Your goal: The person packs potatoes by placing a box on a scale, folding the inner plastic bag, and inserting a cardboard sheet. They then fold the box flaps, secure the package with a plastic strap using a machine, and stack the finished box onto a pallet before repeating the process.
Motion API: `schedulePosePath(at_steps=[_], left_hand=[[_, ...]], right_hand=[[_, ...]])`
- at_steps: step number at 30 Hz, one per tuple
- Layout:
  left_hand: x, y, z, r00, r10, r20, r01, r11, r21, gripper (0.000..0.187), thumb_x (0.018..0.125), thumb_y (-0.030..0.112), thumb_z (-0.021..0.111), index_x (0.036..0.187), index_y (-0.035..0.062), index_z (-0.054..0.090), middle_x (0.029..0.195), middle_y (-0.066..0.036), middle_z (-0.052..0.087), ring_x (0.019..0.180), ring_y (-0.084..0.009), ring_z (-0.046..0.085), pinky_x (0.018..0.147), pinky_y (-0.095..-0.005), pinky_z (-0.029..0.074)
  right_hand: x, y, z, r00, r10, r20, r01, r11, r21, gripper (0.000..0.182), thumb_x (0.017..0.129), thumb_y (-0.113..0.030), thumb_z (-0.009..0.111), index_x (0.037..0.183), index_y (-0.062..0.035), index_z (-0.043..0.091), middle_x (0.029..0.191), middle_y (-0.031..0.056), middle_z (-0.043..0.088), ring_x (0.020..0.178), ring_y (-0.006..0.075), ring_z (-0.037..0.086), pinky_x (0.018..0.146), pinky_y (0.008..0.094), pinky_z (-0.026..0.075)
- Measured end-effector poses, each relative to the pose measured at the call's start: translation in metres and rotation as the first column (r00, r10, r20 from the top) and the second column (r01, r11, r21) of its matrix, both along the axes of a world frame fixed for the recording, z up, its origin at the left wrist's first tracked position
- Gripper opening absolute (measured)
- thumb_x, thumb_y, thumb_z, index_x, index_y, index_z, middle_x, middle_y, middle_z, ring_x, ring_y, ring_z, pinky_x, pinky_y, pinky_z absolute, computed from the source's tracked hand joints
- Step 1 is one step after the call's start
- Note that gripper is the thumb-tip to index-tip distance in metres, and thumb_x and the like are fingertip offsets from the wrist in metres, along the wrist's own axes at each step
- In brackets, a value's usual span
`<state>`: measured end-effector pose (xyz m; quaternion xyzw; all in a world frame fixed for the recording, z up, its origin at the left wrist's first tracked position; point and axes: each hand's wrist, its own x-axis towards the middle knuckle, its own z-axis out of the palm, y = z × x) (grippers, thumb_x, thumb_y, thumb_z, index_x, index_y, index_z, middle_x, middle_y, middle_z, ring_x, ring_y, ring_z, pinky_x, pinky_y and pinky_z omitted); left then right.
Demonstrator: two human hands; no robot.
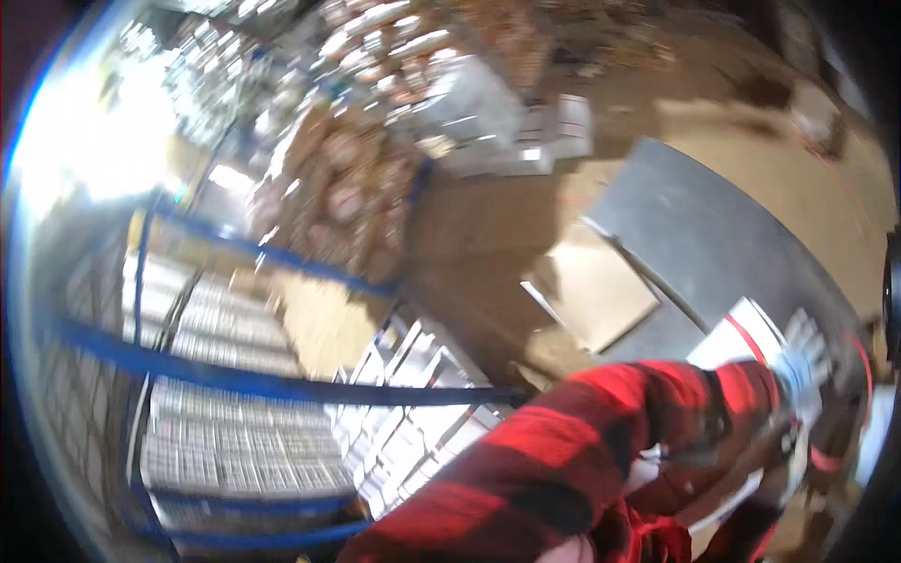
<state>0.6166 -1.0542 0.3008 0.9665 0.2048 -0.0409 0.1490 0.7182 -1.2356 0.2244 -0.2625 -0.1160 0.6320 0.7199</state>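
Note:
My left arm, in a red and black plaid sleeve, reaches across to the right. My left hand (802, 366), in a pale glove, has its fingers spread beside a white box with a red stripe (737, 340). That box lies at the near end of a dark grey table (723, 211). Lower down, my right hand (793, 455) is smeared by motion and partly hidden, so I cannot tell what it holds. An opened cardboard box (601, 286) with its flaps out sits against the table's left side.
On the left, a blue-framed cage cart (235, 375) holds rows of stacked white packs (235, 432). White boxes (413, 422) are piled beside it. Farther back are a large bin of brown packages (338, 192), wrapped goods and white cartons (568, 127) on the floor.

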Motion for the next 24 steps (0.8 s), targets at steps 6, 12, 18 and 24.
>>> schedulePosePath(at_steps=[6,12,18,24], left_hand=[[-0.019,0.010,0.028,0.998,0.060,0.006,-0.058,0.978,-0.202,0.061,0.081,0.045,0.048,0.136,0.0235,0.035,0.143,-0.013,0.032,0.132,-0.0335,0.030,0.106,-0.0642,0.000],[-0.017,0.015,0.022,0.998,0.053,-0.016,-0.055,0.978,-0.203,0.062,0.078,0.046,0.052,0.134,0.0226,0.038,0.137,-0.012,0.037,0.129,-0.0329,0.032,0.106,-0.0634,0.003],[-0.013,0.008,0.021,0.990,0.141,-0.012,-0.141,0.980,-0.138,0.055,0.075,0.045,0.056,0.124,0.0211,0.047,0.125,-0.010,0.047,0.121,-0.0330,0.039,0.106,-0.0621,0.006],[-0.029,0.003,0.017,0.993,0.007,0.115,-0.014,0.998,0.060,0.049,0.083,0.043,0.051,0.122,0.0138,0.051,0.108,-0.012,0.055,0.102,-0.0311,0.051,0.088,-0.0528,0.032]], right_hand=[[0.048,-0.039,-0.011,-0.185,0.218,0.958,0.389,0.912,-0.132,0.053,0.088,-0.031,0.054,0.130,-0.0001,0.043,0.094,0.0083,0.059,0.083,0.0198,0.057,0.073,0.0293,0.046],[-0.007,0.011,0.056,-0.294,0.665,0.687,0.613,0.682,-0.399,0.054,0.086,-0.037,0.050,0.126,0.0003,0.046,0.103,0.0196,0.057,0.101,0.0352,0.053,0.085,0.0406,0.040],[-0.069,-0.025,0.068,-0.499,0.457,0.736,0.637,0.769,-0.046,0.039,0.086,-0.033,0.052,0.107,-0.0017,0.059,0.097,0.0148,0.062,0.086,0.0275,0.059,0.073,0.0364,0.045],[-0.006,-0.151,0.129,-0.098,0.289,0.952,0.814,0.573,-0.090,0.026,0.085,-0.025,0.055,0.097,-0.0031,0.062,0.086,0.0099,0.063,0.075,0.0211,0.059,0.064,0.0328,0.046]])
